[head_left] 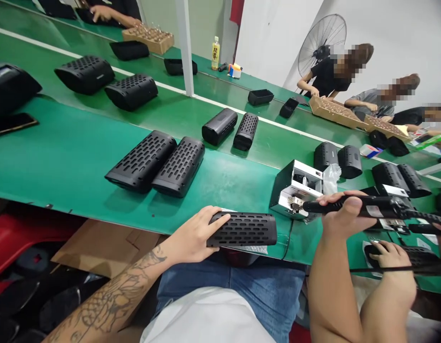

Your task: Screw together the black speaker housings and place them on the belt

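A yellow bottle (215,53) stood right of a white post (185,47); a round fan (321,51) showed before the pale wall (277,43); brown cardboard (90,245) lay lower left.

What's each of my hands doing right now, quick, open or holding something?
Left hand: closed, holding a black slotted casing by one end.
Right hand: closed around a black electric screwdriver.

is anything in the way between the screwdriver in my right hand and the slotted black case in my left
A thin dark cable lies on the green mat, just right of the slotted black case; nothing bulky shows between. The tip of the screwdriver is at the boxy machine.
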`<action>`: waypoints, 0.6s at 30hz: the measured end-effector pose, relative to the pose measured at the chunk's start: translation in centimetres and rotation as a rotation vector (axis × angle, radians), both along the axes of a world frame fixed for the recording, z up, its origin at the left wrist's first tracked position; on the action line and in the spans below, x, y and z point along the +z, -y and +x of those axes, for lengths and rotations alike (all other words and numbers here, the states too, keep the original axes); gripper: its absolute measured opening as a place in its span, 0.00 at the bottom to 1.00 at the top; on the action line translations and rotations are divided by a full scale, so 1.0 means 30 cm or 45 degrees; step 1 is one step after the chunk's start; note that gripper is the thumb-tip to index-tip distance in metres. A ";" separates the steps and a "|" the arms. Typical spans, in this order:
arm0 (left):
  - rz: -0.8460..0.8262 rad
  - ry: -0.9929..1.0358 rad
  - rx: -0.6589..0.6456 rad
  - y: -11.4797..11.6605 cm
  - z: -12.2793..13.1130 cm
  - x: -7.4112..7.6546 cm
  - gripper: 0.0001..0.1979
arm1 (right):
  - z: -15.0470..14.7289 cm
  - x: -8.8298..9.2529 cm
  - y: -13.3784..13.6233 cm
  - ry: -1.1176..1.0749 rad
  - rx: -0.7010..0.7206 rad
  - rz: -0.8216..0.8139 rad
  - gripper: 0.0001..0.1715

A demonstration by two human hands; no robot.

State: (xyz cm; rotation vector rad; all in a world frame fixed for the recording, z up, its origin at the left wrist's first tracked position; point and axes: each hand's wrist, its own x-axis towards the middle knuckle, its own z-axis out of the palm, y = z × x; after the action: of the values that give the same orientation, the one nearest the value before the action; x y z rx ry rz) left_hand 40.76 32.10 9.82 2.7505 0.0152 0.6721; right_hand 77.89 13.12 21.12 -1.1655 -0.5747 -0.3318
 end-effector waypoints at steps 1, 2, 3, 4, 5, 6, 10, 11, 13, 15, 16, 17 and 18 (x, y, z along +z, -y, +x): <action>-0.042 0.034 -0.013 -0.008 -0.007 -0.014 0.53 | 0.003 -0.005 -0.003 -0.024 0.021 -0.027 0.26; -0.098 0.075 -0.013 -0.016 -0.014 -0.034 0.55 | 0.005 -0.011 -0.006 -0.047 0.043 -0.055 0.24; -0.165 0.111 0.004 -0.023 -0.022 -0.058 0.58 | 0.006 -0.018 -0.008 -0.062 0.063 -0.078 0.22; -0.238 0.128 0.038 -0.028 -0.029 -0.083 0.63 | 0.005 -0.024 -0.009 -0.069 0.076 -0.091 0.22; -0.306 0.125 0.080 -0.031 -0.036 -0.110 0.69 | 0.001 -0.029 -0.009 -0.067 0.081 -0.093 0.22; -0.362 0.110 0.118 -0.033 -0.041 -0.134 0.73 | -0.004 -0.033 -0.009 -0.061 0.079 -0.089 0.23; -0.456 0.067 0.153 -0.025 -0.045 -0.193 0.77 | -0.034 -0.027 0.005 -0.036 0.077 -0.065 0.21; -0.474 0.066 0.157 -0.022 -0.043 -0.198 0.76 | -0.044 -0.021 0.017 -0.026 0.081 -0.053 0.21; -0.511 0.050 0.173 -0.016 -0.039 -0.198 0.73 | -0.071 -0.009 0.059 0.006 0.133 -0.015 0.24; -0.536 0.031 0.182 -0.013 -0.036 -0.194 0.71 | -0.112 0.004 0.121 0.054 0.289 -0.006 0.30; -0.541 0.029 0.182 -0.012 -0.036 -0.191 0.70 | -0.139 0.011 0.155 0.097 0.422 -0.027 0.32; -0.543 0.031 0.182 -0.012 -0.036 -0.189 0.70 | -0.169 0.016 0.188 0.132 0.550 -0.065 0.33; -0.544 0.032 0.183 -0.011 -0.036 -0.188 0.69 | -0.202 0.021 0.216 0.169 0.673 -0.108 0.32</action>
State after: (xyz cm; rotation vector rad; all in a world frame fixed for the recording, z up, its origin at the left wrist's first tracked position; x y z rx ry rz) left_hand 39.67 32.43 4.19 2.3439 0.3162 0.6523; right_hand 71.82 6.65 21.75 -1.0321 -0.9924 0.0702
